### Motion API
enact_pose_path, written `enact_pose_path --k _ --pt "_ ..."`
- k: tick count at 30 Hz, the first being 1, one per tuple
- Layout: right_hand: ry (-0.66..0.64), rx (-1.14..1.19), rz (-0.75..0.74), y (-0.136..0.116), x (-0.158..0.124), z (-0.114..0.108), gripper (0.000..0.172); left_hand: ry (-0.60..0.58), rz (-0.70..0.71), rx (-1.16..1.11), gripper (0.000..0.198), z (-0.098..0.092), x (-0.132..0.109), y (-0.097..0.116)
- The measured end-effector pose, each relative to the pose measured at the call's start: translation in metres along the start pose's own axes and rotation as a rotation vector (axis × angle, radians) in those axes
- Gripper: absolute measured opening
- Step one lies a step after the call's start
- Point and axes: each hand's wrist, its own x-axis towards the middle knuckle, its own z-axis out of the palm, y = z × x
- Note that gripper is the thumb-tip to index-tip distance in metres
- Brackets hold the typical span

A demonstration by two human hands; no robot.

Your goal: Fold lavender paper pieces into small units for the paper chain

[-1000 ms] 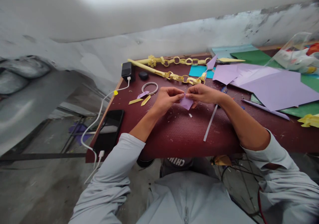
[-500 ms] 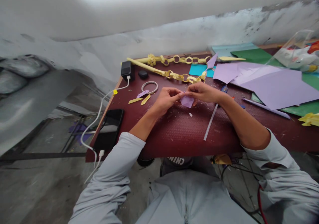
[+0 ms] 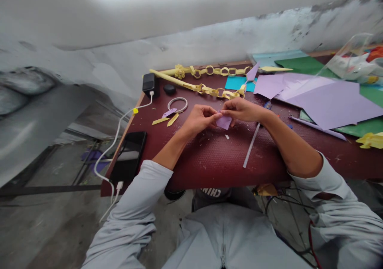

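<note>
A small purple piece of paper [image 3: 224, 122] is pinched between both hands above the dark red table [image 3: 191, 163]. My left hand [image 3: 202, 119] grips its left side with thumb and fingertips. At its upper right edge, the fingers of my right hand [image 3: 241, 110] are closed on it too; some fingers are hidden behind the paper. A tiny white scrap [image 3: 227, 137] lies just below. To the right of my hands, a narrow pale strip [image 3: 251, 146] rests on the tabletop.
Yellow paper chains [image 3: 220, 91] lie at the back. Purple sheets [image 3: 324, 101] and green paper [image 3: 299, 66] spread on the right. A tape roll [image 3: 177, 105], yellow strips [image 3: 172, 119], a phone [image 3: 128, 155] and a black charger [image 3: 150, 84] with white cable [image 3: 119, 127] occupy the left.
The whole view has shifted slightly, with the table's things appearing a little further left. Both hands keep hold of the purple paper in nearly the same pose.
</note>
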Motion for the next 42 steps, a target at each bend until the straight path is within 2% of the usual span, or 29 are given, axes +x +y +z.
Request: enact_pose_path --k 7,14,23,31,37,42 --pt "-0.015 0.017 0.014 0.002 0.001 -0.001 0.035 -0.027 0.002 0.001 0.053 -0.004 0.0 -0.002" --pt "-0.007 0.031 0.001 0.002 0.001 0.001 0.031 -0.006 -0.037 -0.005 0.051 -0.003 0.004 -0.009" --pt "0.029 0.005 -0.042 -0.003 0.002 0.004 0.036 -0.019 -0.061 -0.075 0.046 -0.002 0.005 -0.013" --pt "0.103 -0.074 -0.082 -0.005 0.005 0.008 0.019 -0.031 -0.082 -0.016 0.039 0.004 0.003 -0.009" --pt "0.107 0.015 -0.037 -0.009 0.004 0.007 0.011 -0.038 -0.11 -0.043 0.028 0.003 0.002 -0.008" --pt "0.06 0.084 -0.049 -0.012 0.002 0.007 0.006 -0.053 -0.141 -0.051 0.033 0.004 0.0 -0.004"
